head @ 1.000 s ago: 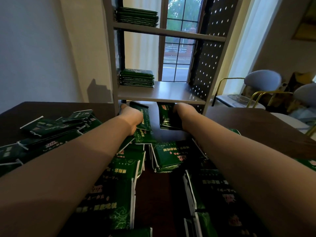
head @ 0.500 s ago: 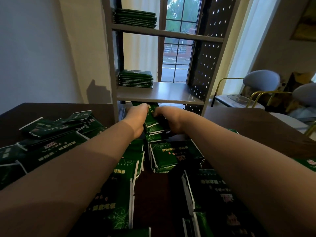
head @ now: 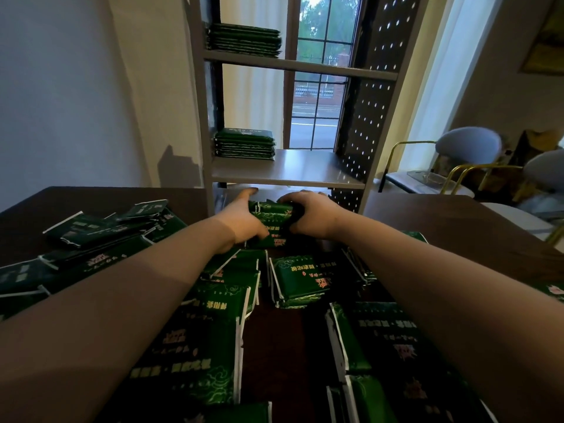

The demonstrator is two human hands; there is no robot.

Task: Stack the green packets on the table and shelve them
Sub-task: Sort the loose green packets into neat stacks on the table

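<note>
A small stack of green packets lies at the far middle of the dark table, just under the shelf unit's lower board. My left hand holds its left side and my right hand grips its right side, fingers curled over the top. Several loose green packets are scattered over the table toward me. One stack of packets sits on the lower shelf at its left, another stack on the upper shelf.
The grey shelf unit with a perforated black side panel stands at the table's far edge before a window. Chairs stand at the right. A heap of packets covers the table's left.
My hands came together from apart, each with a packet, and now squeeze the gathered packets into one stack between them, lower on the table.
</note>
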